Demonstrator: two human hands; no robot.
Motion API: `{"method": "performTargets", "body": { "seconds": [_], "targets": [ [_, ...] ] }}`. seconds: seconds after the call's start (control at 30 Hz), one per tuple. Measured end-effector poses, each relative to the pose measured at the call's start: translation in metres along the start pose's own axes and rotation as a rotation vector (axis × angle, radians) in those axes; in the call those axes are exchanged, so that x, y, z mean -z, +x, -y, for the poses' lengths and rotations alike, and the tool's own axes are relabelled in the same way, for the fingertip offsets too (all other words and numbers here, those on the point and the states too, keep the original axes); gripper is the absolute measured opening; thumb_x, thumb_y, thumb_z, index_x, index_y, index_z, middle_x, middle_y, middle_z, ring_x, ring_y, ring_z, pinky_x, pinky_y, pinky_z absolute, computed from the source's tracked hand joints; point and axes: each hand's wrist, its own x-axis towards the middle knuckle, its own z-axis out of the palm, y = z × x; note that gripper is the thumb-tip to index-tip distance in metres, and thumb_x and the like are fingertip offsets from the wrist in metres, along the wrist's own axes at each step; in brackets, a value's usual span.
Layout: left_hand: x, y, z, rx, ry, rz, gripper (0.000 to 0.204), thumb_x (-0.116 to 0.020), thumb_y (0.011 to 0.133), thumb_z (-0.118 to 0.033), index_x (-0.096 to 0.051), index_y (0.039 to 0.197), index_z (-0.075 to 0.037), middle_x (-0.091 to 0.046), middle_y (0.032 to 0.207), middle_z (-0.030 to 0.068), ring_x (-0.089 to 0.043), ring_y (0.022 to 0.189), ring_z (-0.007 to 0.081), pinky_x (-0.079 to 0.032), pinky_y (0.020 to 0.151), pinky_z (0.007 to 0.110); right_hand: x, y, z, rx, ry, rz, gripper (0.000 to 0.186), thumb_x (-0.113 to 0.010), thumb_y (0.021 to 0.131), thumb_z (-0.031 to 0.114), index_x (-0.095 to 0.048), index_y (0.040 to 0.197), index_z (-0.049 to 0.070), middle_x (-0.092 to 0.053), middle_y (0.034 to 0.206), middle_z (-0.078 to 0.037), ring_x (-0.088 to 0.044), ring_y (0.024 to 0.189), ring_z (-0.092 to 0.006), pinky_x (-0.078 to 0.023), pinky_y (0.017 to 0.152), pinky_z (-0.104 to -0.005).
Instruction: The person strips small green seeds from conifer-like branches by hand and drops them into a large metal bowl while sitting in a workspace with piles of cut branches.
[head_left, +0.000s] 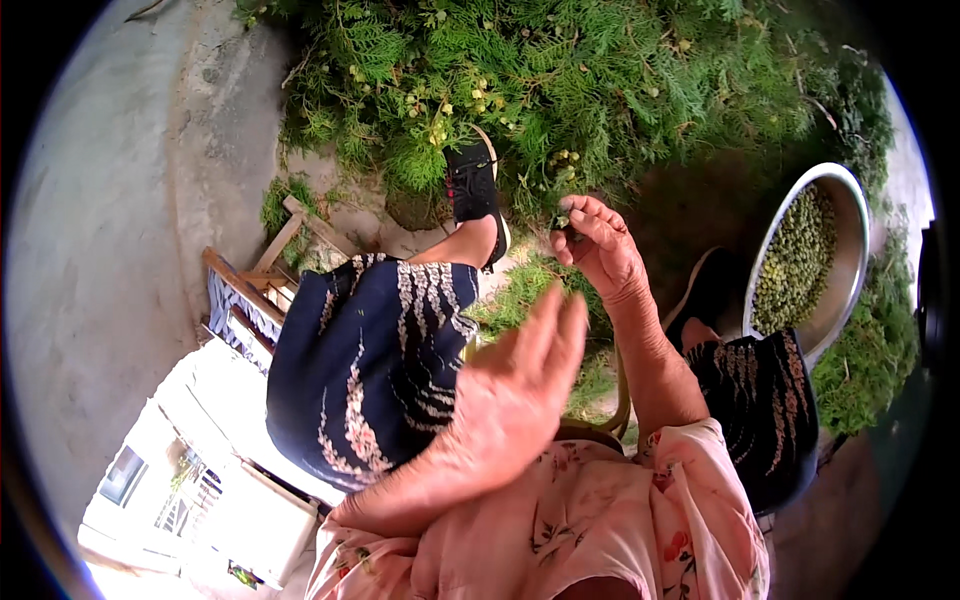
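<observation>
My right hand [608, 250] is raised in front of me, thumb and fingers pinched on a small green sprig [563, 221]. It is too small to make out in detail. Nearer to me, my left hand [520, 375] reaches across over my lap, its fingers stretched out and slightly blurred, with nothing seen in them. Beyond both hands lies a big heap of green conifer branches [600, 80], with pale green cones [478, 98] among the flat, feathery leaves. A metal basin [858, 225] at the right holds a mass of small green cones [797, 265].
A wooden chair or stool frame [240, 285] stands at my left. My dark shoe [472, 180] rests against the heap's near edge. Loose cut greenery [530, 290] lies between my legs, and more [870, 370] lies beside the basin. Bare concrete [110, 250] stretches along the left.
</observation>
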Motion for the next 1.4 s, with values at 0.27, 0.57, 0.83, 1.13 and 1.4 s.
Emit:
{"method": "performTargets", "body": {
  "seconds": [0.27, 0.57, 0.83, 1.13, 1.4],
  "targets": [
    [-0.022, 0.020, 0.020, -0.044, -0.239, -0.423, 0.048, -0.054, 0.078, -0.002, -0.040, 0.124, -0.006, -0.051, 0.114, 0.0163, -0.058, 0.087, 0.0289, -0.049, 0.069, 0.032, -0.057, -0.058, 0.023, -0.031, -0.060, 0.205, 0.018, -0.056, 0.084, 0.016, -0.057, 0.091, 0.000, -0.055, 0.071, -0.003, -0.048, 0.047, -0.0148, -0.038, 0.041, -0.0241],
    [-0.015, 0.012, 0.005, 0.040, -0.446, -0.628, 0.014, -0.059, 0.079, -0.005, -0.060, 0.091, 0.002, -0.059, 0.074, 0.0123, -0.057, 0.060, 0.0194, -0.045, 0.055, 0.026, -0.093, -0.090, 0.023, 0.105, -0.005, 0.120, 0.018, -0.053, 0.086, 0.018, -0.057, 0.095, 0.003, -0.056, 0.076, -0.004, -0.047, 0.050, -0.0142, -0.037, 0.042, -0.0232],
    [-0.017, -0.018, 0.011, -0.028, -0.309, -0.471, 0.011, -0.060, 0.075, -0.007, -0.061, 0.085, -0.002, -0.058, 0.071, 0.0122, -0.055, 0.059, 0.0217, -0.044, 0.057, 0.030, -0.086, -0.106, 0.033, 0.291, -0.222, -0.128, 0.013, -0.058, 0.079, 0.003, -0.059, 0.092, 0.003, -0.059, 0.076, -0.005, -0.056, 0.065, -0.0149, -0.045, 0.052, -0.0252],
    [-0.063, -0.067, 0.011, -0.335, -0.137, 0.080, 0.019, -0.058, 0.072, -0.013, -0.061, 0.089, -0.006, -0.060, 0.082, 0.0144, -0.056, 0.084, 0.0317, -0.045, 0.072, 0.039, 0.031, -0.189, 0.186, 0.799, -0.261, -0.602, 0.023, -0.056, 0.076, -0.002, -0.052, 0.099, -0.002, -0.058, 0.080, -0.012, -0.056, 0.070, -0.0236, -0.048, 0.064, -0.0311],
    [-0.067, -0.087, -0.006, -0.433, -0.016, 0.186, 0.020, -0.057, 0.072, -0.011, -0.056, 0.091, -0.005, -0.054, 0.088, 0.0116, -0.052, 0.092, 0.0278, -0.041, 0.076, 0.038, 0.021, -0.295, 0.228, 1.008, -2.043, -1.330, 0.045, -0.072, 0.063, 0.019, -0.059, 0.102, -0.001, -0.061, 0.097, -0.017, -0.059, 0.086, -0.0252, -0.046, 0.078, -0.0335]
  ]
}}
